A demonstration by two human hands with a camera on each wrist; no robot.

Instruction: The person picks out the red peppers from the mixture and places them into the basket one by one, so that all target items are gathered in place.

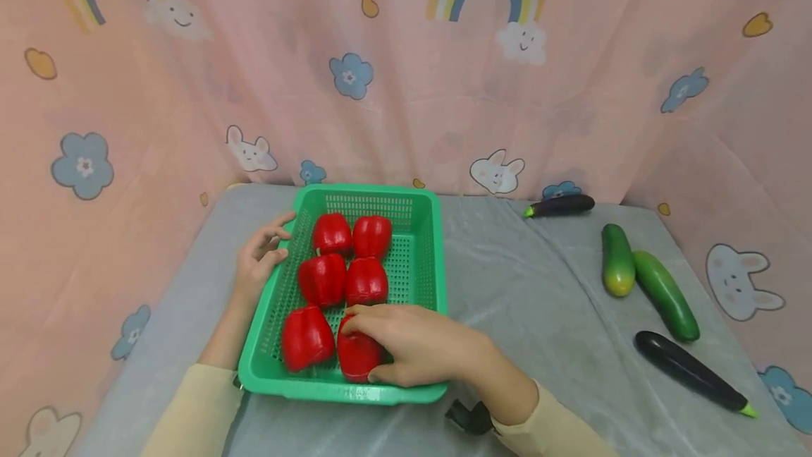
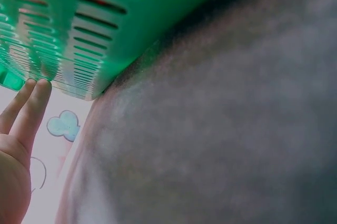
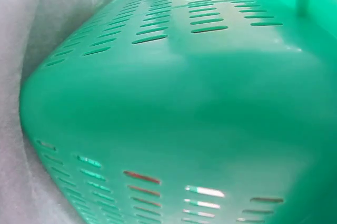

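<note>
A green basket [image 1: 412, 281] with slotted walls holds several red bell peppers [image 1: 322, 281]. My right hand [image 1: 419, 344] reaches over its near right corner and grips a red bell pepper [image 1: 358, 355], with fingers over the top and thumb on the near side. Another bell pepper [image 1: 307, 338] lies just left of the gripped one. At the basket's left rim is my left hand [image 1: 259, 256], its fingers loosely extended; in the left wrist view two fingertips [image 2: 39, 89] meet the basket wall [image 2: 63, 39]. The right wrist view shows only the basket's outside [image 3: 174, 103], without the hand.
Right of the basket on the grey cloth [image 1: 507, 288] lie a dark eggplant [image 1: 561, 206] at the back, two green cucumber-like vegetables [image 1: 617, 259] side by side, and another eggplant [image 1: 694, 372] nearer. A pink patterned curtain [image 1: 406, 118] hangs behind and at the sides.
</note>
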